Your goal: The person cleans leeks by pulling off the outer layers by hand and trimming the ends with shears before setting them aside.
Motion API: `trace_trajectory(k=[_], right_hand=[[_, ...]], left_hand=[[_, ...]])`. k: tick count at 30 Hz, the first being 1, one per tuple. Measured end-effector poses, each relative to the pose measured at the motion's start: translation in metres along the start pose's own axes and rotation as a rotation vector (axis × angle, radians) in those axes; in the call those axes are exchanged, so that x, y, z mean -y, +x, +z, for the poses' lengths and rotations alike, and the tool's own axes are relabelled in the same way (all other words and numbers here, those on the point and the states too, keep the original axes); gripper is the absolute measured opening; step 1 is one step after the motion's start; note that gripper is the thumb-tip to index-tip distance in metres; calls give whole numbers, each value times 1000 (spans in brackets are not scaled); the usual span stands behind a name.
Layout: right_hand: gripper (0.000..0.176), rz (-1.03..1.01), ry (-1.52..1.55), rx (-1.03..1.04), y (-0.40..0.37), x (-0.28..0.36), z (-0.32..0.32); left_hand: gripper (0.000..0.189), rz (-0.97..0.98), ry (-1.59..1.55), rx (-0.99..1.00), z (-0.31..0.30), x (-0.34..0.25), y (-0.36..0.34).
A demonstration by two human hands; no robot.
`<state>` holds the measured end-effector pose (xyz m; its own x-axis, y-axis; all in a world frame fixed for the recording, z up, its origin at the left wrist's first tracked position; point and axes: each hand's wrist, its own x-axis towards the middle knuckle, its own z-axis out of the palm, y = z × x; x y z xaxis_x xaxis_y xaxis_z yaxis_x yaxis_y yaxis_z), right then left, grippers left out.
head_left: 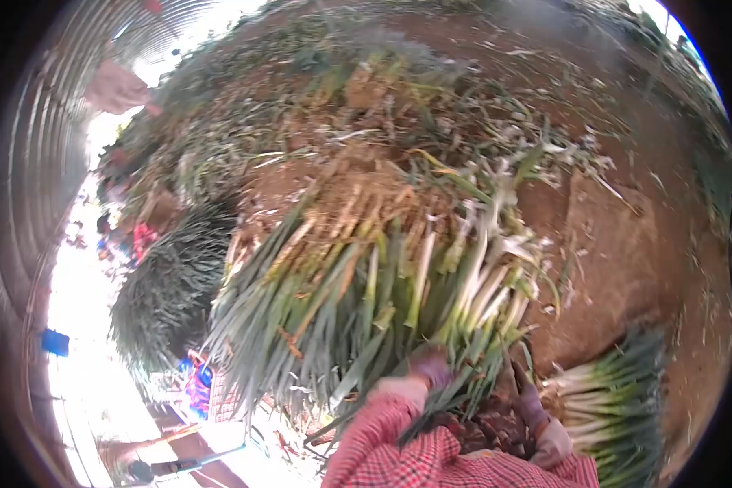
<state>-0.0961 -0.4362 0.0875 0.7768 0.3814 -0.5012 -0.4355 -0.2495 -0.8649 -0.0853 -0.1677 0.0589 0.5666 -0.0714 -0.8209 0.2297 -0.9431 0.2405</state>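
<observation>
Head cam: the big green onion pile [342, 276] lies just ahead of both hands, root ends pointing away, leaves running back toward the body, with the left hand [431, 366] nearer its middle and the right hand [530, 398] by its right edge. Fingers are blurry and partly hidden, so honestly can't tell whether either grip's closed on anything.

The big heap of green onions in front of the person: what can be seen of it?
This heap of green onions lies fanned out, long green leaves toward the near side, brown, dry-looking ends pointing away. Stems at its right look whiter. The left hand is at the near edge; its grip is unclear. What supports it is hard to tell.
</observation>
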Motion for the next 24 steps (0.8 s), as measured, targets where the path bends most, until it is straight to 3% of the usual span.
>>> trace_trajectory(k=[1, 2, 3, 4, 5, 6, 7, 8, 9, 10, 11, 12, 13, 14, 16, 17, 19, 20, 23, 24], right_hand=[[88, -13, 11, 48, 0, -9, 5], [97, -20, 21, 90, 2, -13, 9], [97, -29, 21, 109, 4, 19, 24], [94, -12, -33, 268, -3, 68, 48], [93, 7, -91, 426, -5, 95, 62], [103, -90, -83, 562, 12, 58, 77], [103, -102, -93, 576, 23, 77, 88], [99, -76, -170, 620, 32, 106, 105], [95, -42, -242, 664, 39, 122, 120], [89, -248, -92, 616, 71, 99, 123], [89, -246, -93, 633, 80, 112, 122], [89, -87, 53, 515, 93, 131, 119], [90, 75, 197, 388, 102, 143, 120], [90, 79, 195, 392, 106, 134, 123], [97, -30, -23, 642, 107, 110, 131], [97, -33, -23, 639, 107, 116, 137], [103, 124, -197, 659, 103, 130, 149], [103, 119, -192, 645, 110, 122, 149], [102, 35, -344, 652, 120, 92, 141], [98, -32, -303, 671, 119, 88, 141]], left_hand=[[90, -53, 40, -216, 44, -2, -23], [91, -25, 108, -289, 75, 7, -20], [86, 3, 51, -291, 79, 12, -21], [81, 33, -8, -286, 86, 16, -25], [75, 100, -368, -365, 120, 43, 6], [70, 213, -787, -428, 152, 69, 35], [64, 344, -1129, -474, 182, 95, 62], [64, 338, -1134, -495, 149, 106, 42], [50, 241, -450, -902, 115, 132, 15], [39, 114, 279, -1197, 71, 160, -18], [32, -79, 101, -1198, 38, 195, -32], [27, -268, -78, -1191, 7, 229, -47], [27, -615, 370, -1077, -7, 264, -57], [45, -663, -428, -1159, -33, 311, -62], [74, -745, -306, -1061, -74, 362, -71], [74, -741, -306, -1063, -94, 371, -68], [92, -761, -382, -569, -124, 389, -59], [104, -743, -366, -473, -131, 400, -49], [106, -695, -417, -574, -125, 403, -40], [109, -805, -429, -485, -134, 387, -40]])
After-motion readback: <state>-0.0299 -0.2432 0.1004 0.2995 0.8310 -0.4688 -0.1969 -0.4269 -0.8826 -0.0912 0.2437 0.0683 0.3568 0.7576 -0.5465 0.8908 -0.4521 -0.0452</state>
